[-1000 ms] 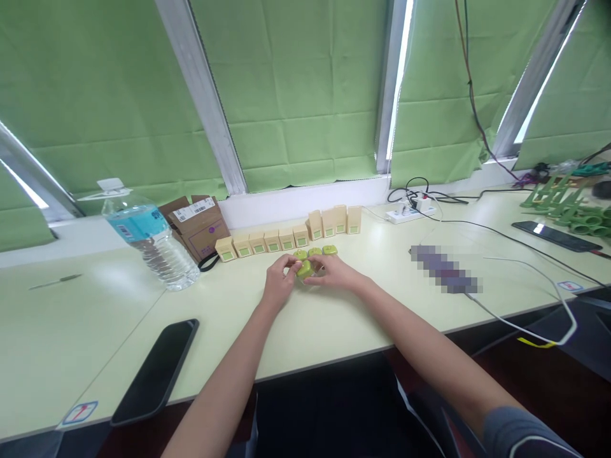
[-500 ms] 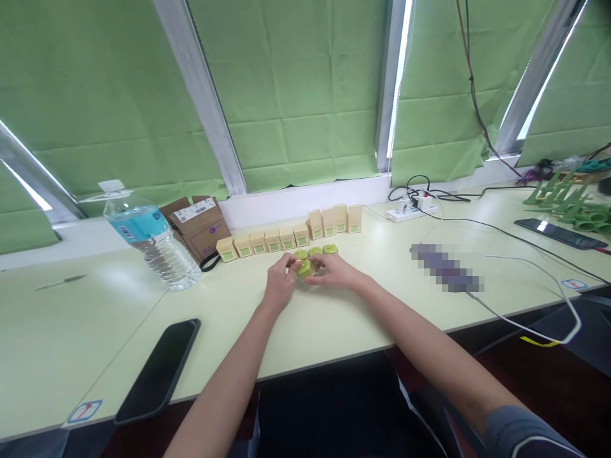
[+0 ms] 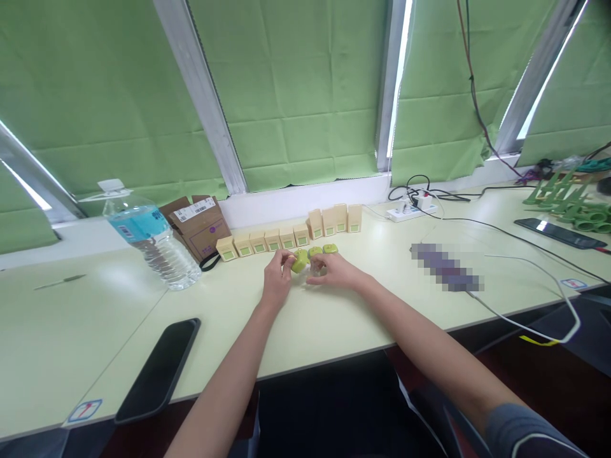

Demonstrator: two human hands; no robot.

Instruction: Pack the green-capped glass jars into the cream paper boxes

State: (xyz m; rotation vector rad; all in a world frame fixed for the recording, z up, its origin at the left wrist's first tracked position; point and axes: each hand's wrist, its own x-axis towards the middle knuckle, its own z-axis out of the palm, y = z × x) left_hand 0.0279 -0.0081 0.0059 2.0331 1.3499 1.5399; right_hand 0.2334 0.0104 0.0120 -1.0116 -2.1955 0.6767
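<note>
My left hand pinches a green lid, which is tilted and apart from the container below. Between the thumb and fingers of my right hand is a small clear container, held on the table with its top uncovered. Just behind my fingers stand more small containers with green lids, one in the middle and one at the right. My left fingers and the lid partly hide the things behind them.
Several small beige boxes stand in a row along the wall. A large water bottle and a brown carton are at the left, with a phone nearer. At the right lie a power strip and cables.
My left hand has moved slightly left and up with the green lid, which has come away from the clear container. My right hand has stayed at the container.
</note>
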